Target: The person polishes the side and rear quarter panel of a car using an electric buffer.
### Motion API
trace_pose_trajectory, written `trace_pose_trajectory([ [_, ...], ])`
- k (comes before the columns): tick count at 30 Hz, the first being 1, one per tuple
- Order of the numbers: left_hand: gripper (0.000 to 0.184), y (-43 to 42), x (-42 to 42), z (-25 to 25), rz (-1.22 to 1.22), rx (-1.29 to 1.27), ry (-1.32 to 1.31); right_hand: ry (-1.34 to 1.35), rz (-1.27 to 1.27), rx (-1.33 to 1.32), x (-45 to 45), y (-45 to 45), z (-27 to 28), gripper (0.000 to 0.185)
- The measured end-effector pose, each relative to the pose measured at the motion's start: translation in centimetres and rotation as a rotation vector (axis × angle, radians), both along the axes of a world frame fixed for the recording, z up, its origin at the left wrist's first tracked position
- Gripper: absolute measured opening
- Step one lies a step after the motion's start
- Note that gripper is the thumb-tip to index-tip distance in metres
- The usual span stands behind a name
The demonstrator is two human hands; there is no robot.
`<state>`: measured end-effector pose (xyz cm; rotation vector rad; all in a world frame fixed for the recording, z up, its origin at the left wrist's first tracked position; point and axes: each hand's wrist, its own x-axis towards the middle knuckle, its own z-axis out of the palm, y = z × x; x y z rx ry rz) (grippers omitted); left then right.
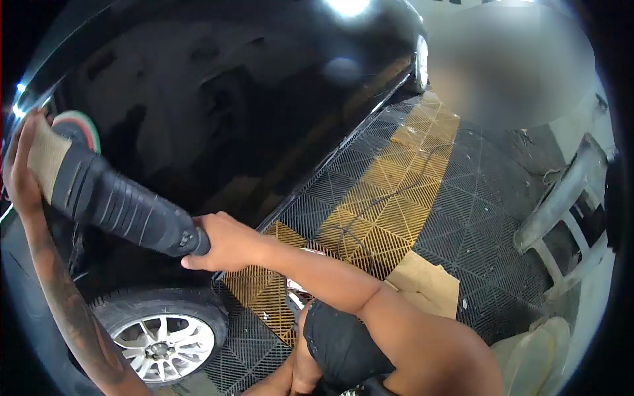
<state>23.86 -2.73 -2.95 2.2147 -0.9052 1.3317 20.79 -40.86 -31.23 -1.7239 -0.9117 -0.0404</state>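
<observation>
A black power polisher (125,206) is held in both hands against the side of a glossy black car (198,119). My left hand (24,165) is wrapped round its taped head at the far left. My right hand (228,243) grips the rear end of its body. The round pad (78,129), with a red and green edge, shows behind the head, at the car's panel; whether it touches the paint is hard to tell. Reflections show on the dark panel around it.
Below is a white-spoked wheel (162,348). Black and yellow grid tiles (376,201) cover the floor, with a cable (389,191) and flattened cardboard (426,284) on them. A grey bumper-like part (561,228) leans at the right. A blurred area fills the upper right.
</observation>
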Motion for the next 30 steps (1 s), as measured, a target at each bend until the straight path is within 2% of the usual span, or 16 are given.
trace_pose_trajectory([
  [1, 0.041, -0.9, 1.0, 0.5, -0.008, 0.023, -0.013, 0.001, -0.002, 0.036, 0.3, -0.1, -0.3, 0.056],
  [2, 0.037, -6.9, -0.3, 0.4, -0.075, -0.451, 0.182, 0.003, 0.009, 0.021, 0.6, -0.4, -0.4, 0.056],
  [4, 0.043, -10.5, -0.7, 0.0, -0.192, -0.017, -0.096, -0.016, -0.031, 0.043, 1.1, -1.1, -0.6, 0.054],
  [5, 0.041, -11.4, -0.3, 0.1, 0.074, 0.293, -0.38, -0.05, -0.045, 0.105, 1.8, -1.0, -1.5, 0.053],
  [7, 0.039, -13.9, 1.0, 0.4, 0.127, 0.398, -0.562, -0.016, -0.094, 0.118, 1.9, -1.4, -2.2, 0.054],
  [10, 0.046, -17.7, 2.0, -0.1, 0.196, 0.519, -0.632, 0.12, -0.093, 0.106, 1.7, -1.7, -3.4, 0.051],
  [12, 0.03, -22.6, -0.3, -2.3, 0.048, -0.015, -0.133, 0.212, -0.069, 0.102, 0.9, -1.9, -4.1, 0.05],
  [13, 0.03, -26.1, -2.4, -3.6, -0.042, -0.322, 0.03, 0.269, -0.092, 0.141, 0.4, -2.0, -4.2, 0.048],
  [15, 0.028, -25.1, -1.9, -4.0, -0.091, -0.316, 0.068, 0.281, -0.11, 0.195, 0.2, -1.4, -5.1, 0.043],
  [17, 0.029, -23.7, -1.8, -4.4, -0.117, -0.264, -0.012, 0.252, -0.077, 0.227, 0.5, -0.7, -5.9, 0.038],
  [18, 0.028, -23.8, -2.9, -4.7, -0.042, -0.332, -0.01, 0.265, -0.05, 0.231, 0.4, -0.4, -5.8, 0.036],
  [20, 0.029, -21.7, -2.6, -4.5, -0.128, -0.273, -0.132, 0.195, -0.052, 0.204, 0.4, 0.7, -5.8, 0.031],
  [22, 0.029, -20.1, -4.3, -4.1, -0.159, -0.312, -0.067, 0.222, -0.027, 0.247, -0.8, 2.4, -5.0, 0.029],
  [25, 0.031, -17.3, -7.7, -3.6, -0.156, -0.3, -0.066, 0.156, 0.022, 0.158, -1.8, 4.3, -4.8, 0.031],
  [28, 0.034, -13.5, -9.2, -2.9, -0.013, -0.268, -0.164, 0.086, 0.044, 0.168, -3.7, 7.1, -4.0, 0.03],
  [30, 0.036, -10.8, -11.1, -2.8, 0.035, -0.342, -0.069, 0.092, 0.068, 0.133, -4.9, 8.9, -3.3, 0.034],
])
